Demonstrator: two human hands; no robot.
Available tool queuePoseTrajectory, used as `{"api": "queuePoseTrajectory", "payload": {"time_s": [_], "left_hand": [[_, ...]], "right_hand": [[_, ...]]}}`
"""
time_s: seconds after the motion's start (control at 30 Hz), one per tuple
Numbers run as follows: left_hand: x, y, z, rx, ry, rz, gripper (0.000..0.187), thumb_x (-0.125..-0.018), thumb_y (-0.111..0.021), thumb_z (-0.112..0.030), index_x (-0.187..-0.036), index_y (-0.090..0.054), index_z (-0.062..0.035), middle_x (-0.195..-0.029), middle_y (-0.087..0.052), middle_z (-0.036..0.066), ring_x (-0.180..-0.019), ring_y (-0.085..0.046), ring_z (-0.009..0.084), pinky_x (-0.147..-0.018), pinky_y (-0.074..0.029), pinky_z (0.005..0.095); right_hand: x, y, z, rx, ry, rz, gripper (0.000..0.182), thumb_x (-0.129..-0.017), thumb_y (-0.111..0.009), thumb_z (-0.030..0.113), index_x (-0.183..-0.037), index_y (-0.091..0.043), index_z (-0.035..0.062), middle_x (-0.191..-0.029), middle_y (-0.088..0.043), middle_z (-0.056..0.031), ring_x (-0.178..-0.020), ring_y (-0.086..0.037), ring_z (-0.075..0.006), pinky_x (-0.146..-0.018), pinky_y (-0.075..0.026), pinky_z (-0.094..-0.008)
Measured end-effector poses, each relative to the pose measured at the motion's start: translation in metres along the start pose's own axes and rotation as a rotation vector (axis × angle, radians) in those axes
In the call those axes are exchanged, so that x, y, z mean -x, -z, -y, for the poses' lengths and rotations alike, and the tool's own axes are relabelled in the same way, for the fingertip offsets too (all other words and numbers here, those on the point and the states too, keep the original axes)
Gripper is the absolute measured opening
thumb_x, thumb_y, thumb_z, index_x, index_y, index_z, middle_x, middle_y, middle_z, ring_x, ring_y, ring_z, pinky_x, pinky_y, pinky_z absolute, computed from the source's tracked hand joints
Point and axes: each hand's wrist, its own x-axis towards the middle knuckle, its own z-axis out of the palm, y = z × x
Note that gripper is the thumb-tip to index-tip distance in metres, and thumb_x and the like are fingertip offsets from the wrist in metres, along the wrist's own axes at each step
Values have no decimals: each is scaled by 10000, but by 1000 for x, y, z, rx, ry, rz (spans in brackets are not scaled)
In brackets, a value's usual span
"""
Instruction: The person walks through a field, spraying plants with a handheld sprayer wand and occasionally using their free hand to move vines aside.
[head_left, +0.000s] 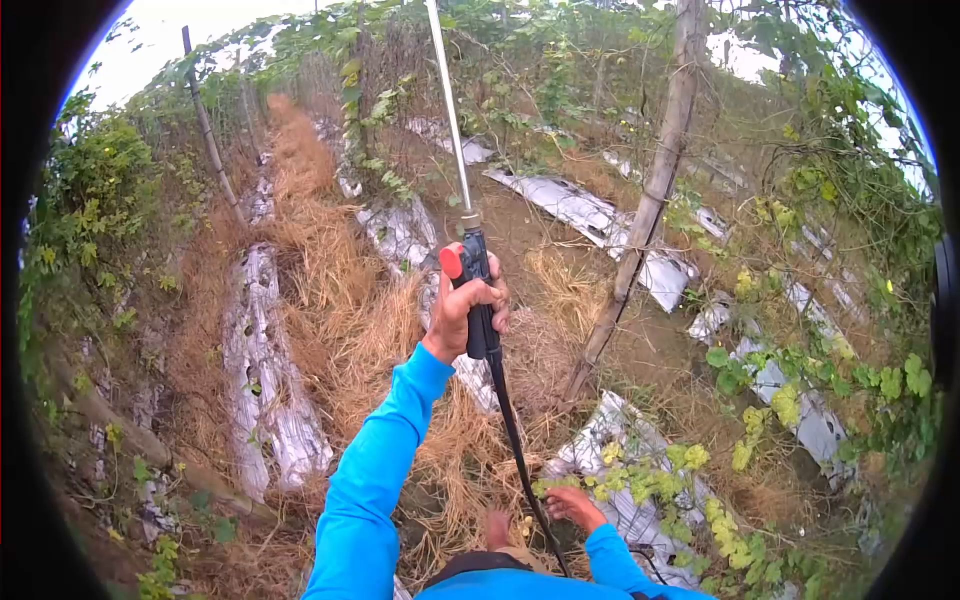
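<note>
My left hand (462, 312) is wrapped around the black handle of a spray wand (477, 340), held upright in front of me. A red knob (451, 261) sits near the top of the handle, and a thin metal tube (452, 110) rises from it beyond the top of the view. From the handle's lower end a black hose (518, 450) runs down towards my body. Low on the right, my right hand (575, 508) hangs beside the hose with loosely extended fingers. It appears to hold nothing, and yellowish vine leaves are close to it.
A slanted wooden post (645, 215) stands right of the wand, with another post (212, 140) at far left. Dry straw (340, 290) covers the path between strips of torn silver plastic sheeting (262, 360). Climbing vines (840, 180) crowd the right side.
</note>
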Motion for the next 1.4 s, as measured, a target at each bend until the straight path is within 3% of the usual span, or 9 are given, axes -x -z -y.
{"api": "queuePoseTrajectory", "payload": {"time_s": [0.4,0.67,0.77,0.83,0.97,1.1,1.13,1.27,1.4], "left_hand": [[199,-46,18,-151,41,-100,339,-660,-541,-24,-982,-437,-53,-684,-487,75,-508,-514,191,-494,-468,342],[271,-164,52,-319,-8,-84,314,-697,-575,-45,-981,-446,-10,-693,-521,65,-576,-523,150,-544,-452,287],[283,-227,69,-369,-32,-80,288,-739,-626,-101,-970,-484,-4,-724,-557,63,-619,-561,145,-573,-468,286],[290,-286,84,-447,-66,-104,272,-743,-642,-136,-940,-514,1,-733,-562,55,-637,-568,137,-588,-469,277],[286,-377,108,-672,-260,-84,299,-730,-658,-225,-890,-555,5,-736,-575,44,-679,-563,125,-617,-452,279],[287,-465,92,-898,-370,-38,300,-731,-638,-274,-820,-572,5,-692,-596,104,-651,-580,200,-622,-453,337],[287,-479,86,-1009,-281,-17,297,-730,-649,-265,-831,-587,8,-744,-592,56,-693,-553,139,-648,-451,300],[300,-540,81,-1258,-310,-56,407,-738,-622,-380,-824,-606,17,-778,-626,212,-762,-621,363,-708,-462,440],[340,-574,102,-1458,-316,-135,485,-786,-610,-468,-907,-606,1,-917,-619,229,-896,-605,394,-774,-465,464]], "right_hand": [[141,-55,3,254,165,50,400,-917,-585,372,-1136,-590,37,-912,-596,-33,-788,-595,-109,-632,-510,-245],[250,-132,62,347,701,581,546,-966,-409,501,-1243,-520,44,-1058,-564,-46,-938,-531,-129,-787,-448,-276],[312,-116,74,544,851,524,614,-955,-417,517,-1285,-442,-1,-1097,-546,-81,-1014,-523,-197,-878,-421,-341],[350,-104,72,431,1261,432,638,-950,-421,525,-1268,-438,-27,-1042,-545,-102,-967,-518,-197,-836,-420,-336],[435,-51,78,424,1152,379,607,-940,-420,541,-1175,-465,-17,-870,-522,-73,-758,-491,-173,-677,-408,-313],[513,-19,90,306,1123,394,624,-943,-378,560,-1270,-463,35,-1054,-565,-67,-912,-562,-157,-798,-488,-350],[521,-14,93,213,1148,392,594,-964,-332,533,-1270,-477,44,-1061,-581,-70,-918,-580,-166,-776,-510,-364],[583,-3,105,165,1225,270,609,-963,-319,546,-1238,-504,34,-1011,-614,-72,-867,-609,-180,-710,-515,-336],[619,1,79,-43,1143,352,574,-953,-322,570,-1111,-542,63,-799,-604,-80,-627,-579,-169,-566,-487,-315]]}}
